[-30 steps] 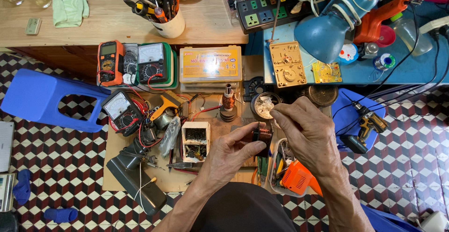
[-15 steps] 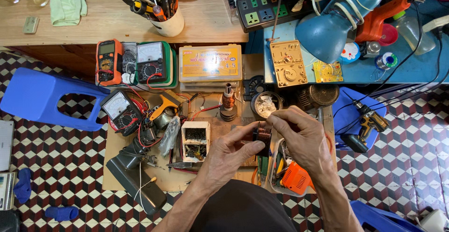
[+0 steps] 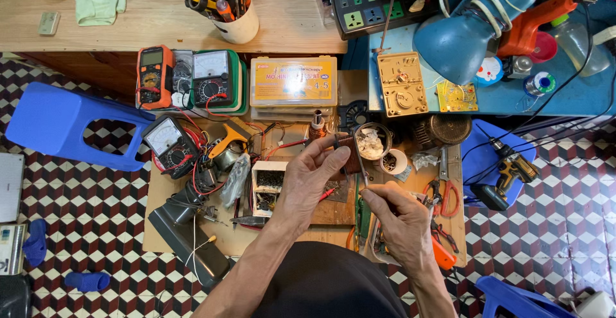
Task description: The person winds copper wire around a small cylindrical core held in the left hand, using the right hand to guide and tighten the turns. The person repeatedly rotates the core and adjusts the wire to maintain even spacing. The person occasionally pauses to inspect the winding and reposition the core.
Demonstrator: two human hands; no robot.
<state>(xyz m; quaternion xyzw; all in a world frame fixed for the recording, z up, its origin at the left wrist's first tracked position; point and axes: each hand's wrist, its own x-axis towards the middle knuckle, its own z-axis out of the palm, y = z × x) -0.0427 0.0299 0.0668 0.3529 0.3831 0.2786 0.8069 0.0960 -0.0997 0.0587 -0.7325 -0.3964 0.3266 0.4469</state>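
Frankly, the small part at the centre of it all is hard to make out: a dark brownish piece [image 3: 348, 154] sits mostly buried under the fingers of the left hand [image 3: 311, 180], so its shape cannot be told. That hand is curled close around it, thumb and forefinger pinched at its top edge, holding it above the cluttered wooden board [image 3: 192, 234] on the checkered floor. The right hand [image 3: 398, 218] is drawn into a narrow pinch around the lower end of a thin metal tool [image 3: 360, 161], perhaps tweezers, whose tip reaches up to touch the held piece; how exactly tool and piece meet is hidden by the thumb. Just behind the fingers stands a round tin [image 3: 372, 141] with something pale and crumpled inside, and a smaller white cup [image 3: 393, 162] beside it. An orange-handled tool [image 3: 443, 254] lies partly hidden under the right wrist. Toward the left, meters [image 3: 168, 143] and tangled leads crowd the board, and a blue plastic stool [image 3: 61, 124] lies tipped nearby. The person's lap fills the bottom edge, cutting off both forearms, and the blue desk lamp [image 3: 465, 29] covers part of the blue tabletop.
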